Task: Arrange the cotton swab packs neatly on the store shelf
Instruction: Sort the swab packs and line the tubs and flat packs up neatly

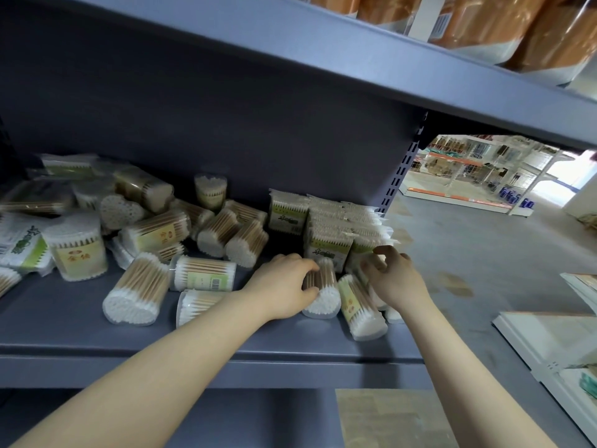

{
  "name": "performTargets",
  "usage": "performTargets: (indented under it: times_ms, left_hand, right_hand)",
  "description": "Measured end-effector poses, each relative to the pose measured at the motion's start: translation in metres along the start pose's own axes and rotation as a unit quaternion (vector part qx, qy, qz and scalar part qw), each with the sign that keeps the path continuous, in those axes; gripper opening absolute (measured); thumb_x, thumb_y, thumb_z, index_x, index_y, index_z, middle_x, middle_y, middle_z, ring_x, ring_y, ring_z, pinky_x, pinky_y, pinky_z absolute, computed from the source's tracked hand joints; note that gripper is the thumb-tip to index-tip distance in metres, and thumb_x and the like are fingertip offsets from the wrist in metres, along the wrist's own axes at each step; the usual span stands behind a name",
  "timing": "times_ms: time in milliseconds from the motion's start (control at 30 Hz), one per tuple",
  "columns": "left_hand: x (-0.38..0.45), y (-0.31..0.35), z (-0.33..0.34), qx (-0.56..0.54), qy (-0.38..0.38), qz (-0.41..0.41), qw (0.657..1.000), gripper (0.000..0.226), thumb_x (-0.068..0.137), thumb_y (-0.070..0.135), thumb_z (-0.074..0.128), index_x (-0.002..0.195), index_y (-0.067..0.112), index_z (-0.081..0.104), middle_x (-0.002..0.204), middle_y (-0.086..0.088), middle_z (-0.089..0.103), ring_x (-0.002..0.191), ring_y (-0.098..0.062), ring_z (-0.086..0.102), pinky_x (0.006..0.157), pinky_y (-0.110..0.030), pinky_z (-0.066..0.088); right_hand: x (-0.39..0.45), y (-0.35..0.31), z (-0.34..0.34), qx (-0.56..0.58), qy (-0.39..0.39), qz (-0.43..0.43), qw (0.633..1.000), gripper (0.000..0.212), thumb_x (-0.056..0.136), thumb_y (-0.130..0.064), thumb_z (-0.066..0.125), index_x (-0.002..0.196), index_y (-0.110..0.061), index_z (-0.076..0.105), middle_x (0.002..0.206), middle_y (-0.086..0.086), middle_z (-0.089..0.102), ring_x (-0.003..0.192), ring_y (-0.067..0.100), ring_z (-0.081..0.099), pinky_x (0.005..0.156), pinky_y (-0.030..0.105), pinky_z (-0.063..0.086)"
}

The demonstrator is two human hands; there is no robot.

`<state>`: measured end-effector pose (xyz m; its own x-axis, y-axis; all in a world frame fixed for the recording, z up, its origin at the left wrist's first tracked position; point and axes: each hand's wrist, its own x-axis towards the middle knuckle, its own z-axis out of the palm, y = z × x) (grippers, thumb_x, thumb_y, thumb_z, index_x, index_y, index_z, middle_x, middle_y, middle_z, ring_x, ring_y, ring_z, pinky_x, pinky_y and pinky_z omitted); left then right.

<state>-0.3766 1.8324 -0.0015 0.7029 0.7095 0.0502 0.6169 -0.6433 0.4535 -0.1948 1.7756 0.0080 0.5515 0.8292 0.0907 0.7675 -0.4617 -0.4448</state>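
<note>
Several clear packs of wooden cotton swabs lie jumbled on the blue-grey shelf (226, 344). My left hand (284, 286) grips one lying tub of swabs (324, 302) near the shelf's right end. My right hand (392, 279) reaches over another lying tub (361, 308) with its fingers curled at a bagged pack (365, 250); whether they hold it is hidden. Behind my hands stands a row of flat bagged packs (342, 221). More tubs lie in a heap on the left (155, 227).
The upper shelf (355, 59) overhangs close above and carries orange-wrapped goods (484, 24). The shelf's right end is open beside a slotted upright (400, 176). A grey aisle floor and white shelf units (549, 344) lie to the right. A cardboard sheet (387, 418) sits below.
</note>
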Motion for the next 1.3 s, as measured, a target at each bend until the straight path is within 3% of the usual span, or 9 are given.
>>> performTargets:
  times_ms: [467,667,1300]
  left_hand:
    - [-0.001,0.003,-0.001,-0.006,-0.003,0.003,1.000,0.050,0.093,0.024,0.046,0.142,0.022,0.036,0.138,-0.003,0.044,0.123,-0.021,0.044,0.097,-0.029,0.040]
    - [0.001,0.005,-0.002,-0.017,0.018,0.001,1.000,0.045,0.091,0.017,0.045,0.136,0.021,0.043,0.131,-0.003,0.047,0.117,-0.022,0.048,0.094,-0.037,0.043]
    - [-0.003,-0.002,-0.004,-0.006,0.037,-0.016,0.999,0.040,0.092,0.021,0.045,0.132,0.023,0.048,0.131,0.000,0.048,0.118,-0.019,0.046,0.096,-0.035,0.042]
  right_hand:
    - [0.001,-0.004,0.003,0.061,0.023,-0.020,0.998,0.037,0.089,-0.024,0.051,0.125,-0.014,0.050,0.120,0.016,0.053,0.112,0.033,0.049,0.074,0.029,0.035]
    - [0.003,-0.002,0.003,0.036,0.025,-0.019,0.999,0.038,0.088,-0.023,0.051,0.125,-0.016,0.050,0.122,0.014,0.051,0.109,0.033,0.051,0.079,0.033,0.039]
    - [0.011,0.006,-0.005,0.097,0.043,-0.002,0.994,0.034,0.087,-0.026,0.055,0.120,-0.017,0.055,0.125,0.011,0.055,0.111,0.029,0.053,0.086,0.034,0.043]
